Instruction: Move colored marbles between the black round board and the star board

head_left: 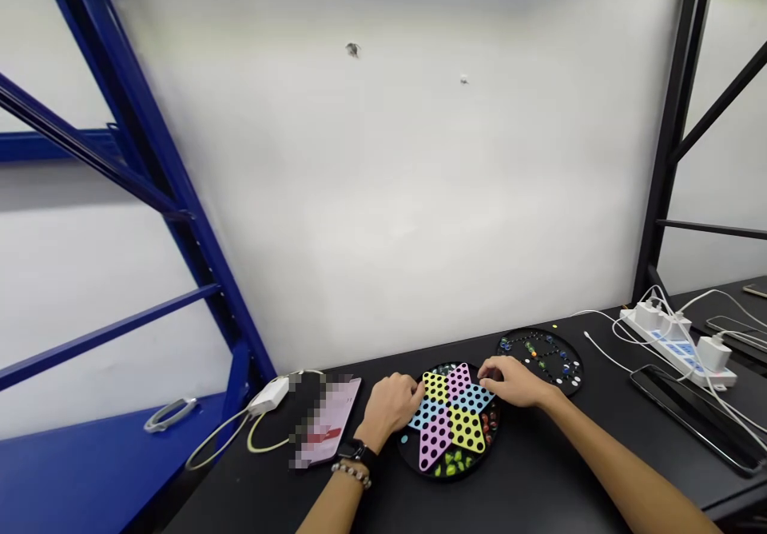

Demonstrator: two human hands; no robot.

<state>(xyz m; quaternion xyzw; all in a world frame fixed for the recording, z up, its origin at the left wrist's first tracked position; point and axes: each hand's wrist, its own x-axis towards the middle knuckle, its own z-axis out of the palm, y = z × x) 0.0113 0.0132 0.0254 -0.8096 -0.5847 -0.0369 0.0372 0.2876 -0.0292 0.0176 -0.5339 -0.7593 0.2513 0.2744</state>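
As the left hand (392, 400) and right hand (509, 380) curl their fingers at opposite edges of the star board (449, 416), lower centre of the frame, grip impossible to tell, uneven pressure could tilt it, scattering marbles (454, 464) from the tray (408, 460).

A star-shaped board (452, 416) lies on a round black tray (412, 458) on the table (539, 474). The left hand (392, 402) is at its nine o'clock, the right hand (512, 380) at two; both seem to touch its edges, though fingertips are partly hidden. Green marbles (454, 464) sit at six, red ones (488, 428) at four.
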